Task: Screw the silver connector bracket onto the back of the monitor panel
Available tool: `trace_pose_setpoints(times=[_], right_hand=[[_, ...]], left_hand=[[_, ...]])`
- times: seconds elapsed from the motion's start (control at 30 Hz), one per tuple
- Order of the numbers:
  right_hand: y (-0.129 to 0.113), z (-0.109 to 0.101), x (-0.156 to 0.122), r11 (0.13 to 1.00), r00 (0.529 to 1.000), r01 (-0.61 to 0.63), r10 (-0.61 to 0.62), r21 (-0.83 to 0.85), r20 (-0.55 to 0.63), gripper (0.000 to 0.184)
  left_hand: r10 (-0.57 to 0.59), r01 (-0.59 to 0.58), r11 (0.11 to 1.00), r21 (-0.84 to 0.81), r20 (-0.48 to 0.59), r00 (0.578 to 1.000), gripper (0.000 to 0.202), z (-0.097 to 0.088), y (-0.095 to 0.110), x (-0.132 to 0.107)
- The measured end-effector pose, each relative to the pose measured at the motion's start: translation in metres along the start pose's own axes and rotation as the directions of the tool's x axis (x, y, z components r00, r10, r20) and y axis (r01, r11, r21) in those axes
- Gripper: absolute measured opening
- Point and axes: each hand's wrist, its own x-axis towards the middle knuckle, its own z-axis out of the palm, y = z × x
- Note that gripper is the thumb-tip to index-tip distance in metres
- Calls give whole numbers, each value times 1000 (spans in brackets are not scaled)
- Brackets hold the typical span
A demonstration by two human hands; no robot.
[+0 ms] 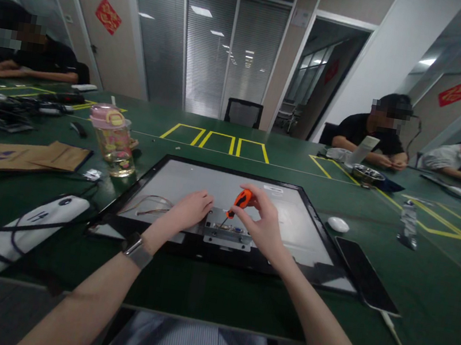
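A flat display panel with a grey back and black frame lies on the table before me. At its near edge sits a metal bracket with a row of connectors. My right hand grips an orange and black screwdriver, tilted, its shaft reaching down to the connectors. My left hand lies at the bracket's left side with curled fingers; what is under the fingertips is hidden. Thin loose wires rest on the panel left of that hand.
Left of the panel stand a pink-lidded bottle, a brown paper bag and a white power strip with black cables. On the right lie a phone with a cable and a white mouse. Several people sit across the green table.
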Motion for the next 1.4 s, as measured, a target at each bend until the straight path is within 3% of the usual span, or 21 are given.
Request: trace_pose_setpoints(times=[0.37,0.43,0.57,0.63,0.77,0.93,1.23,1.4], right_hand=[[-7,-1,-2,959,980,-36,-21,281,198,35],[-6,0,-3,964,980,-49,-4,260,200,38],[1,3,-3,998,997,-21,16,64,76,41],[3,4,-3,996,998,-36,32,78,51,44],[1,3,-2,969,993,-77,52,233,110,41],[-5,-1,-1,947,975,-90,21,309,221,31],[4,2,-2,987,994,-71,57,143,98,44],[-1,-3,0,982,976,-83,45,172,213,40]], left_hand=[[-10,10,1000,14,-2,1000,30,2,0,0],[3,-3,1000,-3,0,1000,30,0,1,0],[5,-5,1000,-16,-4,1000,30,-2,3,-1],[-4,4,1000,-15,3,1000,29,-2,3,-1],[-10,10,1000,-14,1,1000,30,1,2,0],[-8,8,1000,-7,-5,1000,31,4,-1,1],[-5,5,1000,-1,-14,1000,29,2,1,-1],[-4,4,1000,-1,-15,1000,31,4,0,-1]])
